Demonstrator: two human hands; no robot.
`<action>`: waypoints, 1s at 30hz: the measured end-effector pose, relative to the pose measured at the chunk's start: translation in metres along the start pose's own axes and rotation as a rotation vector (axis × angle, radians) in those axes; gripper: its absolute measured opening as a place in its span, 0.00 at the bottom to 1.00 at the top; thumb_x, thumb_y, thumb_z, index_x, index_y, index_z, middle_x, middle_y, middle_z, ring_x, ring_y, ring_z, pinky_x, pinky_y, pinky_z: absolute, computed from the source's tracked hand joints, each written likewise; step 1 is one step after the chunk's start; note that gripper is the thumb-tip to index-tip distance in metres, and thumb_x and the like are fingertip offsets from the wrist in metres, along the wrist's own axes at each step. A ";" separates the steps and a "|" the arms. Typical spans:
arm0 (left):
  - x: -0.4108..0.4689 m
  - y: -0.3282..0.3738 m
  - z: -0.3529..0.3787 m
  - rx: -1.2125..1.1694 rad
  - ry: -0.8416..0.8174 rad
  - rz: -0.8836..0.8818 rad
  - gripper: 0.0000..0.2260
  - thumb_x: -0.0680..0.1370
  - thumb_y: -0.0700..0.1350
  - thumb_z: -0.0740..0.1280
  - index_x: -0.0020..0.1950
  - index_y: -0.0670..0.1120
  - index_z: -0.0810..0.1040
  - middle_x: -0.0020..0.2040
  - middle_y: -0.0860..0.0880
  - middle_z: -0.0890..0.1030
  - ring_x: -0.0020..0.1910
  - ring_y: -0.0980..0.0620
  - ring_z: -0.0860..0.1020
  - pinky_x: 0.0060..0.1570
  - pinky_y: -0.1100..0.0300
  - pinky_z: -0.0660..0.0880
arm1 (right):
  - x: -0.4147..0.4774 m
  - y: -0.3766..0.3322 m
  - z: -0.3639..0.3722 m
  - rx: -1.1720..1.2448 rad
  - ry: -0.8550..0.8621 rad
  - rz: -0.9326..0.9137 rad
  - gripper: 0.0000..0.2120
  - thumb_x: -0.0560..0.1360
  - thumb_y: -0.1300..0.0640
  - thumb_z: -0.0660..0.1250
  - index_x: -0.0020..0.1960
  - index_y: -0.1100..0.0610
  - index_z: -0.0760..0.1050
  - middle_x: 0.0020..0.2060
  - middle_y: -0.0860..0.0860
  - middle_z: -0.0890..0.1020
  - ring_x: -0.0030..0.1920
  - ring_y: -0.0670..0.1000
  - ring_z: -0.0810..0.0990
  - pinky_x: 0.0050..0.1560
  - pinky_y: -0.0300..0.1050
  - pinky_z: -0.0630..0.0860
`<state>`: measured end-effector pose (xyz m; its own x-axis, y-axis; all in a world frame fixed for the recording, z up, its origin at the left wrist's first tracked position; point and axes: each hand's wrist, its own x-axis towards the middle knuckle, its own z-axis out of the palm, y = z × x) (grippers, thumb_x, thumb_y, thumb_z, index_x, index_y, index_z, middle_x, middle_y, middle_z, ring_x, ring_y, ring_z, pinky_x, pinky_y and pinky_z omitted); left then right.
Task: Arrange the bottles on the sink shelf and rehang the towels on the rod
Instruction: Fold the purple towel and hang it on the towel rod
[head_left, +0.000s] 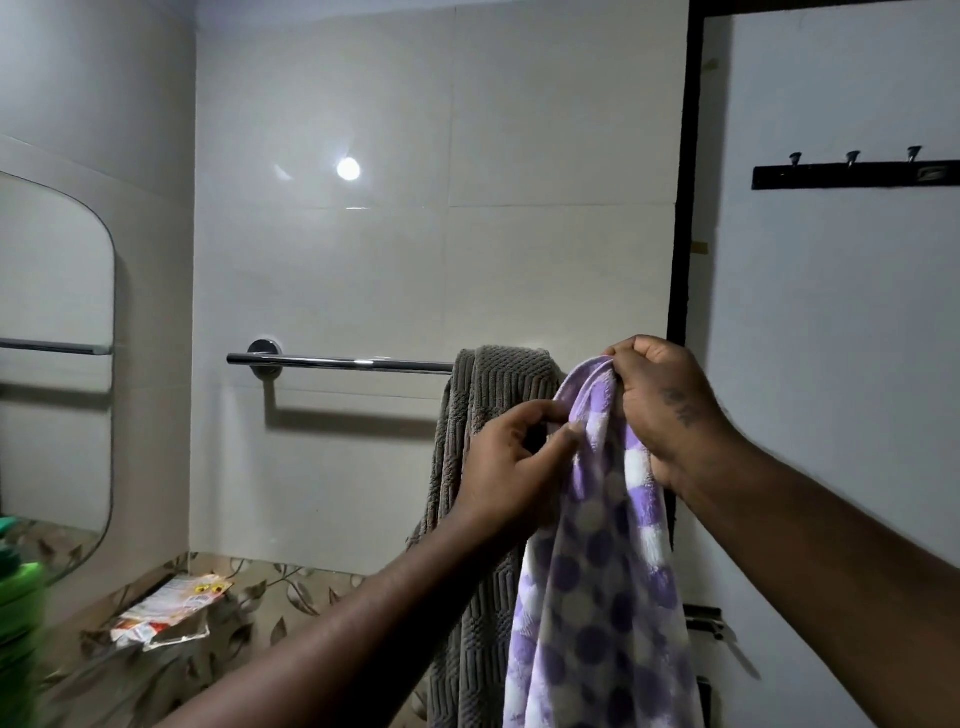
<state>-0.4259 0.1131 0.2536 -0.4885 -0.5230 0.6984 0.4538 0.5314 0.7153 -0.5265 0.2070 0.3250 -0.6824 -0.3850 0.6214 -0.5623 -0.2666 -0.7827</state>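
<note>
The towel step is in hand: the right hand grips the top of the purple towel and the left hand pinches its edge, near the rod where a grey towel hangs; next it likely needs draping over the bare stretch

rod bare leftward, grey towel (bunched) crowding right end

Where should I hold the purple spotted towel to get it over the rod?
Along its bunched top edge: the right hand grips the peak, the left hand pinches below. The purple towel hangs limp, so come from the front and spread toward the bare left of the rod.
</note>
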 end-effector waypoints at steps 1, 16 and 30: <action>-0.002 0.001 0.003 -0.058 -0.055 -0.020 0.12 0.74 0.53 0.74 0.53 0.48 0.85 0.43 0.42 0.86 0.39 0.50 0.78 0.41 0.50 0.75 | 0.000 0.000 0.000 0.004 -0.001 0.002 0.10 0.67 0.50 0.60 0.35 0.51 0.78 0.29 0.51 0.79 0.35 0.55 0.76 0.45 0.61 0.80; -0.013 -0.029 -0.024 0.041 -0.459 -0.247 0.27 0.72 0.59 0.78 0.49 0.34 0.81 0.44 0.41 0.81 0.43 0.45 0.74 0.43 0.48 0.70 | 0.016 0.014 -0.028 0.120 0.190 0.129 0.16 0.73 0.63 0.59 0.29 0.54 0.76 0.23 0.45 0.75 0.32 0.54 0.73 0.42 0.49 0.72; 0.005 0.007 -0.019 0.155 -0.188 0.180 0.18 0.74 0.48 0.73 0.37 0.38 0.69 0.34 0.50 0.66 0.35 0.55 0.64 0.33 0.55 0.59 | -0.006 -0.008 -0.035 -0.536 -0.694 -0.250 0.13 0.76 0.42 0.72 0.43 0.51 0.86 0.34 0.51 0.85 0.35 0.45 0.79 0.45 0.55 0.80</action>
<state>-0.4110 0.1014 0.2622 -0.5468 -0.2860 0.7869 0.4335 0.7074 0.5583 -0.5342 0.2421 0.3283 -0.1747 -0.8624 0.4751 -0.9163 -0.0342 -0.3990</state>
